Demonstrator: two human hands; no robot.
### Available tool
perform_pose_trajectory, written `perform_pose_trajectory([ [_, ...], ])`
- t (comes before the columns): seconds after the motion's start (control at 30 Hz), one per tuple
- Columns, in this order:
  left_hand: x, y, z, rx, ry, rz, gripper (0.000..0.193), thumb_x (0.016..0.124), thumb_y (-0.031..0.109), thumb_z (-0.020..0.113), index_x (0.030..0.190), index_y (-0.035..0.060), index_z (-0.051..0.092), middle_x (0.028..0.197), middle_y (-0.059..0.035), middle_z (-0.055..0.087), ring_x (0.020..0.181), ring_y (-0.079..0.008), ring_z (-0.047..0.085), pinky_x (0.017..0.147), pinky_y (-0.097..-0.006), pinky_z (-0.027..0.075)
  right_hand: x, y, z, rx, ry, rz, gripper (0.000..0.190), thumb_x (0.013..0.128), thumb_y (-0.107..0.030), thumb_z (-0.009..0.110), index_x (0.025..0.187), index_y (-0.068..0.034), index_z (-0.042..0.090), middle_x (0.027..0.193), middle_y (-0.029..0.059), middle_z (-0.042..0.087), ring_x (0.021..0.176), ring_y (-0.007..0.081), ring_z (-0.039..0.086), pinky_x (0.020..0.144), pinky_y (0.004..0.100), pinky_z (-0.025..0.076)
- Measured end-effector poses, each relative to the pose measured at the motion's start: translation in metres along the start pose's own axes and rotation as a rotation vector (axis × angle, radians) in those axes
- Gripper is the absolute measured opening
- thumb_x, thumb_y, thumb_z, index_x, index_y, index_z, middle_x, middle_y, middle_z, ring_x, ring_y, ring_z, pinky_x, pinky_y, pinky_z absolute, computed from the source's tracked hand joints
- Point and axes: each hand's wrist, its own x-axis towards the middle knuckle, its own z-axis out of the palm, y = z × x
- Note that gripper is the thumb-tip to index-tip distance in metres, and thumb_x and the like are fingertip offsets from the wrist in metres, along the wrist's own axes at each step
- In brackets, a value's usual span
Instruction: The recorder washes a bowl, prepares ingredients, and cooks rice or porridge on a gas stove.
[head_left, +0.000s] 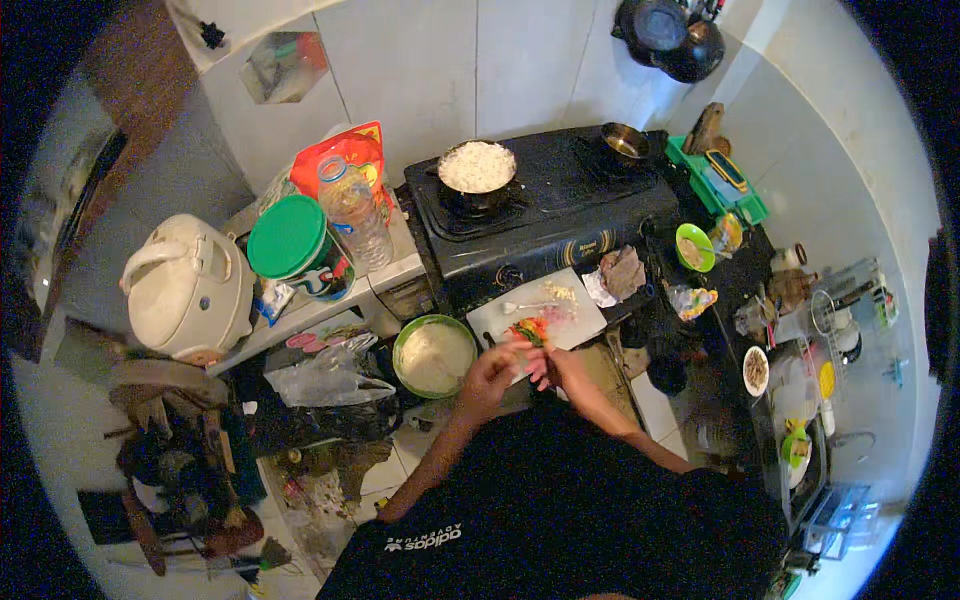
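My left hand (498, 369) and my right hand (553, 366) are close together at the near edge of a white cutting board (586, 319). Just beyond the fingers lie red and green chopped vegetables (529, 328). A light-coloured spoon (521, 306), pinkish chopped pieces (556, 313) and pale chopped pieces (559, 291) rest farther up the board. A dark handle, perhaps a knife's, shows at the board's left edge. Whether either hand holds something small is too blurred to tell. Left of my hands stands a green bowl of pale batter or flour mixture (433, 356).
Behind the board, a black gas stove (555, 187) bears a pan heaped with white food (477, 166). A rice cooker (184, 292), green-lidded tub (289, 236) and plastic bottle (358, 217) stand left. At right are a small green bowl (694, 249) and a plate of brown food (756, 371).
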Motion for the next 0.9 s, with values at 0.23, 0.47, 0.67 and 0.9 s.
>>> perform_pose_trajectory([
  [0.23,-0.011,-0.069,0.004,0.102,0.082,-0.365,0.038,0.082,0.001,0.053,0.120,0.0041,0.054,0.082,-0.0086,0.061,0.074,-0.0146,0.058,0.072,-0.0277,0.046,-0.051,-0.037,0.022,0.371,0.218,-0.188,0.048,0.097,-0.045,0.044,0.112,-0.002,0.060,0.103,0.0104,0.066,0.089,0.0159,0.061,0.076,0.0307,0.049],
  [0.47,-0.015,-0.065,0.040,-0.042,-0.044,-0.314,0.032,0.087,0.002,0.053,0.119,0.0058,0.050,0.080,-0.0052,0.059,0.071,-0.0116,0.054,0.067,-0.0258,0.042,-0.090,0.014,-0.023,-0.017,0.482,0.011,0.029,0.096,-0.027,0.055,0.102,-0.001,0.065,0.081,0.0065,0.068,0.068,0.0120,0.061,0.061,0.0257,0.048],
  [0.67,-0.018,-0.071,0.077,0.031,-0.076,-0.328,0.032,0.086,0.005,0.056,0.118,0.0062,0.050,0.078,-0.0044,0.059,0.070,-0.0110,0.053,0.065,-0.0246,0.042,-0.115,0.017,-0.057,0.050,0.356,0.022,0.030,0.095,-0.022,0.056,0.109,0.003,0.064,0.085,0.0080,0.067,0.067,0.0097,0.058,0.062,0.0231,0.046],
  [0.9,-0.027,-0.098,0.140,0.070,-0.084,-0.152,0.036,0.084,0.006,0.058,0.119,0.0069,0.050,0.076,-0.0027,0.058,0.069,-0.0103,0.052,0.063,-0.0253,0.042,-0.170,0.031,-0.089,0.045,0.345,-0.046,0.027,0.097,-0.016,0.052,0.119,-0.003,0.060,0.100,0.0055,0.067,0.076,0.0080,0.058,0.069,0.0222,0.046],
])
